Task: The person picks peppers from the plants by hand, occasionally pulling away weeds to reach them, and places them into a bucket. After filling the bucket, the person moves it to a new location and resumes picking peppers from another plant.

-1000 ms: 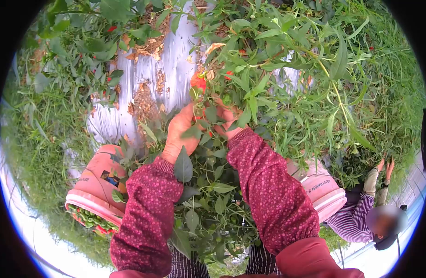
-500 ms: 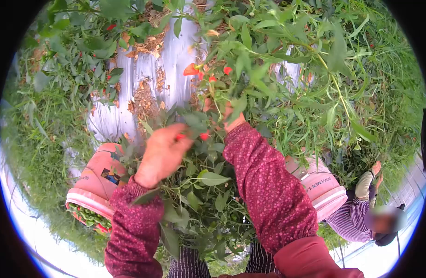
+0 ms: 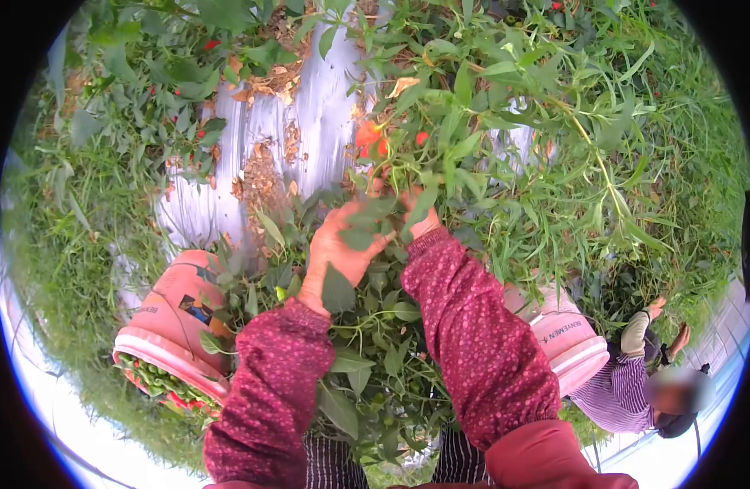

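Grass (image 3: 57,244) fills the left edge of the frame. At the lower left a pink bucket (image 3: 175,297) lies tipped toward the camera, with green and red pods (image 3: 159,379) showing at its mouth. Above it, in the upper middle-left, a silvery plastic sheet (image 3: 310,122) covers the ground, strewn with dry brown leaves.

In the middle, the left hand (image 3: 342,244) comes up out of a dark red patterned sleeve (image 3: 269,383) and presses into the pepper plant (image 3: 473,98). Its fingers curl in among the leaves, which cover them, so I cannot tell whether they hold anything. Just right of it, the right hand (image 3: 420,218) is buried deeper in the foliage. Only a little of it shows above the cuff, and I cannot tell how its fingers are set. The red peppers (image 3: 371,138) hang in a small cluster just above both hands, near the fingertips but not visibly touched.

A second pink bucket (image 3: 562,334) sits at the lower right, partly behind the right arm. Beyond it, near the right edge, another person in a striped shirt (image 3: 619,391) reaches up into the greenery.
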`<state>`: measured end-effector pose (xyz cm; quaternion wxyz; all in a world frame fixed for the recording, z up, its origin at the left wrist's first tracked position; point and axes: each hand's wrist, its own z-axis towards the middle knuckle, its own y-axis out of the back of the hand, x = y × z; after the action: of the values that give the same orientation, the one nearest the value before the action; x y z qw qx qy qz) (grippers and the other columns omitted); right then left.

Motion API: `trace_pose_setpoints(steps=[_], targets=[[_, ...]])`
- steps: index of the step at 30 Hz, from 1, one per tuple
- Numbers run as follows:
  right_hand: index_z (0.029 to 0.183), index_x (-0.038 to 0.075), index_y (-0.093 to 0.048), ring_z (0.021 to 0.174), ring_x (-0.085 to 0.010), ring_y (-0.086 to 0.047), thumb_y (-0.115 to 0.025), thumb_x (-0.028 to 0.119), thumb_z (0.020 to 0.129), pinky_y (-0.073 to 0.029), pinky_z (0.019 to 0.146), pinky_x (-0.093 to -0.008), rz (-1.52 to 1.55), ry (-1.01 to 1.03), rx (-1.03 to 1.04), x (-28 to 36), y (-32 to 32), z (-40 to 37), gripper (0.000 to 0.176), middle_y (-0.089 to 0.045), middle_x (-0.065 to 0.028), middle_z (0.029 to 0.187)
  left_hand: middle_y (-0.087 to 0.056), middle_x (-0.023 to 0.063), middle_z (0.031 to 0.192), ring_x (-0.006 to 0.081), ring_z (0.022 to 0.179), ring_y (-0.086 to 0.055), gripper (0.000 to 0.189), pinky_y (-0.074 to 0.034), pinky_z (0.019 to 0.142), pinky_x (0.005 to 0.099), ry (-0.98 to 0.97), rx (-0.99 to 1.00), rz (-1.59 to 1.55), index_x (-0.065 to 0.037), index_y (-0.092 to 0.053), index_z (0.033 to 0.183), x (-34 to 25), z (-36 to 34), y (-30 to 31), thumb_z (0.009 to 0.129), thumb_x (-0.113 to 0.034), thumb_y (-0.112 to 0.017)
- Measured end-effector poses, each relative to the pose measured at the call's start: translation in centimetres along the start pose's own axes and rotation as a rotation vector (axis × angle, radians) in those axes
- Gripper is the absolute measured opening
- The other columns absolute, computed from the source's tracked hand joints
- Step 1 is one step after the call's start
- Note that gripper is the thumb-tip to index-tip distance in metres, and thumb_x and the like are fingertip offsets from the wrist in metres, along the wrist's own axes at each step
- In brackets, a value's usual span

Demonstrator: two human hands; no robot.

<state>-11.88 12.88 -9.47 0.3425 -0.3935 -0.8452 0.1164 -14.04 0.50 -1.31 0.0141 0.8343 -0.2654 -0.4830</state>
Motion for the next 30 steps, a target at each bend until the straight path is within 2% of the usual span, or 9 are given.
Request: trace_pose_setpoints(steps=[1,4,12,16,20,22,23,28,30], targets=[[0.112,0.011,-0.055,0.083,-0.0184,-0.06,-0.054,0.041,0.087,-0.051,0.072,-0.0356,0.049,-0.06,-0.039,0.5,-0.3,-0.1,0.038,-0.063,-0.0042,0.095,-0.061,0.0085,0.093,0.0223,0.091,-0.058,0.046,-0.048,0.078,0.033,0.054,0.134,-0.075,-0.009,-0.055,0.114,0.4,1.1,0.2,0.072,-0.013,-0.073],[0.113,0.012,-0.053,0.082,-0.0186,-0.06,-0.056,0.038,0.087,-0.052,0.069,-0.0354,0.126,-0.159,-0.074,0.5,0.2,0.5,0.037,-0.062,-0.005,0.093,-0.058,0.0116,0.1,0.0281,0.092,-0.057,0.045,-0.048,0.079,0.0366,0.058,0.081,0.196,-0.012,-0.055,0.111,-0.3,0.5,0.8,0.072,-0.024,-0.073],[0.109,0.003,-0.052,0.075,-0.0202,-0.056,-0.054,0.027,0.089,-0.049,0.064,-0.0314,0.303,-0.185,0.148,0.0,1.0,1.0,0.032,-0.058,-0.0101,0.087,-0.055,0.0126,0.09,0.0331,0.08,-0.06,0.036,-0.049,0.067,0.0434,-0.142,0.193,0.67,-0.015,-0.059,0.105,-2.2,0.4,2.3,0.072,-0.026,-0.068],[0.092,0.011,-0.054,0.063,-0.0094,-0.046,-0.055,0.015,0.088,-0.041,0.055,-0.027,0.612,-0.264,0.012,0.5,0.0,1.3,0.006,-0.053,-0.0035,0.084,-0.056,0.0126,0.083,0.0318,0.076,-0.059,0.028,-0.049,0.067,0.0419,-0.029,0.353,0.488,-0.011,-0.062,0.096,-2.8,-1.2,3.0,0.074,-0.028,-0.066],[0.095,0.013,-0.053,0.064,-0.008,-0.044,-0.058,0.016,0.085,-0.035,0.054,-0.0244,0.791,-0.277,0.397,-0.4,2.0,2.2,0.011,-0.05,-0.0009,0.087,-0.055,0.0046,0.078,0.0159,0.073,-0.055,0.015,-0.044,0.069,0.0278,0.044,0.446,0.151,-0.004,-0.063,0.09,-1.4,-2.0,4.6,0.08,-0.015,-0.062],[0.097,0.014,-0.052,0.064,-0.0088,-0.044,-0.059,0.019,0.084,-0.035,0.054,-0.0247,0.785,-0.389,0.659,0.0,3.2,2.9,0.015,-0.05,-0.0002,0.087,-0.055,0.0037,0.077,0.0119,0.075,-0.053,0.017,-0.044,0.07,0.0266,0.093,0.204,-0.134,-0.004,-0.063,0.095,-0.9,-0.5,5.3,0.08,-0.009,-0.059],[0.082,0.013,-0.055,0.062,-0.0078,-0.043,-0.058,0.027,0.084,-0.035,0.051,-0.0226,0.667,-0.332,0.705,-0.4,3.8,3.5,0.015,-0.053,0.0038,0.074,-0.055,0.0037,0.077,0.0119,0.075,-0.053,0.017,-0.044,0.07,0.0266,0.096,0.203,-0.137,-0.004,-0.063,0.095,-0.9,0.5,5.1,0.08,-0.009,-0.059],[0.106,0.014,-0.057,0.067,-0.0094,-0.049,-0.058,0.031,0.084,-0.039,0.053,-0.0222,0.623,-0.265,0.497,0.3,2.9,1.4,0.027,-0.057,0.003,0.09,-0.057,0.0085,0.083,0.02,0.071,-0.055,0.034,-0.046,0.072,0.0303,-0.148,0.059,0.282,-0.006,-0.062,0.11,-2.6,5.2,2.1,0.077,-0.015,-0.06],[0.117,0.013,-0.054,0.078,-0.0133,-0.056,-0.055,0.034,0.086,-0.047,0.064,-0.0244,-0.08,-0.14,-0.001,1.2,0.8,-0.1,0.037,-0.058,-0.0003,0.102,-0.058,0.0109,0.086,0.0237,0.073,-0.057,0.036,-0.047,0.073,0.0323,-0.12,0.065,0.327,-0.006,-0.061,0.11,-3.3,5.6,1.1,0.076,-0.019,-0.061]])
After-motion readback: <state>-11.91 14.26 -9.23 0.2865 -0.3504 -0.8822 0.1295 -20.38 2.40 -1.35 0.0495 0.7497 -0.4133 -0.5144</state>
